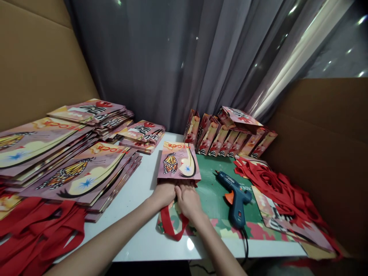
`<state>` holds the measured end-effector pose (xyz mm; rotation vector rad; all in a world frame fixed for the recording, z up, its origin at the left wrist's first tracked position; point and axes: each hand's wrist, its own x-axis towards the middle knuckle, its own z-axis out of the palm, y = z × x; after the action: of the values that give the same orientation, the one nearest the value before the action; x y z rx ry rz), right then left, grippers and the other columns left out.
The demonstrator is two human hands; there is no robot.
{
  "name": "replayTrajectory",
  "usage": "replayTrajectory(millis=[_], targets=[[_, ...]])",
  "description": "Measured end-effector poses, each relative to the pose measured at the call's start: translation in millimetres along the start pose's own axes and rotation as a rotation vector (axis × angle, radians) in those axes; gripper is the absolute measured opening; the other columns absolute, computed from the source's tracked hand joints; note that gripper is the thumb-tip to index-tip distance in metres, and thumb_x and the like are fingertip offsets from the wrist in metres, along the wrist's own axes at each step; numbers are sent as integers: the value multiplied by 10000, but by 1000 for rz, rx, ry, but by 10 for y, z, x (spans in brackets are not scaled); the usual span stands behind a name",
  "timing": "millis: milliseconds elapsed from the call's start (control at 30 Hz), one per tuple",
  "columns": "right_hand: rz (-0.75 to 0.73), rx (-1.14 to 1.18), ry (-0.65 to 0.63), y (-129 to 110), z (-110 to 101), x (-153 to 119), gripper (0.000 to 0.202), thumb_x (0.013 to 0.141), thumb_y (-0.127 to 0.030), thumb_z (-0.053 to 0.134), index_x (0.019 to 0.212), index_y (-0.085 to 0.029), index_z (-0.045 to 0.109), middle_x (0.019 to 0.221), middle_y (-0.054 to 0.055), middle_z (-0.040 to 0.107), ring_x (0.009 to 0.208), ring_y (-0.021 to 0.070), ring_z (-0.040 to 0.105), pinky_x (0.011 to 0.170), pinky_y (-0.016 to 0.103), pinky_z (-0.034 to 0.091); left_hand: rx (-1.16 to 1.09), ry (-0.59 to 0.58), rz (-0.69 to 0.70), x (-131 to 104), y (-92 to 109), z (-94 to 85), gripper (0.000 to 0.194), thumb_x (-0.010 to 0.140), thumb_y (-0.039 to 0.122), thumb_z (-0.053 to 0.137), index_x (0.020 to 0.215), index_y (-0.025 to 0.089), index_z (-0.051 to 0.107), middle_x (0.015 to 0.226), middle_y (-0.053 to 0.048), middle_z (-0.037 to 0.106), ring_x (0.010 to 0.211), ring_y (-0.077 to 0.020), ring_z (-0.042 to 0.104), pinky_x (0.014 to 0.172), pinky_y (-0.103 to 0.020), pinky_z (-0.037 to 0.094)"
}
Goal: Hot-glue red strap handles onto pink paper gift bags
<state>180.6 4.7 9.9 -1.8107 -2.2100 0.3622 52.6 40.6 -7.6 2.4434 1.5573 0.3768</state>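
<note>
A small paper bag with a butterfly print (179, 161) lies on the table, its open end toward me. My left hand (165, 193) reaches into that opening, its fingers hidden inside. Beside it my right hand (188, 197) rests at the bag's mouth, its fingertips partly covered by the bag edge; whether it grips the bag cannot be made out. A red ribbon handle (173, 226) hangs in a loop from the opening below both hands. To the right, a blue glue gun (237, 199) with an orange trigger lies on the green mat (208, 191).
Stacks of flat printed bags (83, 172) and red ribbons (57, 226) cover the left. Several upright bags (221, 140) line the back right. More red ribbons (278, 188) lie right. The glue gun's cord (246, 245) runs over the white table's (161, 249) front edge.
</note>
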Motion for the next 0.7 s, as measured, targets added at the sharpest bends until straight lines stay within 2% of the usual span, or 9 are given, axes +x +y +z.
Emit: replayTrajectory(millis=[167,400,500,700], targets=[[-17,-51,28,-10,10,26,373,1035,-310,364,1072,-134,691,1128,149,726,1098,265,650,962,346,435,63,-74,5,-209,44,-47,355,936,179,359,1055,89,681,1083,-177,712,1008,-284,672,889,-392,502],[27,-64,-24,95,-82,16,412,1053,-311,319,1055,-148,697,1061,125,747,1007,232,694,799,281,464,119,-63,-21,-219,23,-66,401,990,253,322,1194,78,619,1156,-203,683,1056,-319,661,880,-432,502],[44,-98,-2,149,-93,5,399,1050,-316,337,1054,-148,698,1057,125,747,1007,238,695,779,280,466,132,-65,-6,-226,1,-64,400,999,275,318,1186,97,624,1152,-189,690,1059,-307,665,879,-415,502],[37,-132,6,173,-53,-13,363,1040,-290,367,1041,-152,702,1044,126,749,1018,235,692,807,278,470,160,-81,0,-251,-3,-90,428,1002,289,288,1045,111,674,1006,-162,727,941,-289,694,802,-383,511]])
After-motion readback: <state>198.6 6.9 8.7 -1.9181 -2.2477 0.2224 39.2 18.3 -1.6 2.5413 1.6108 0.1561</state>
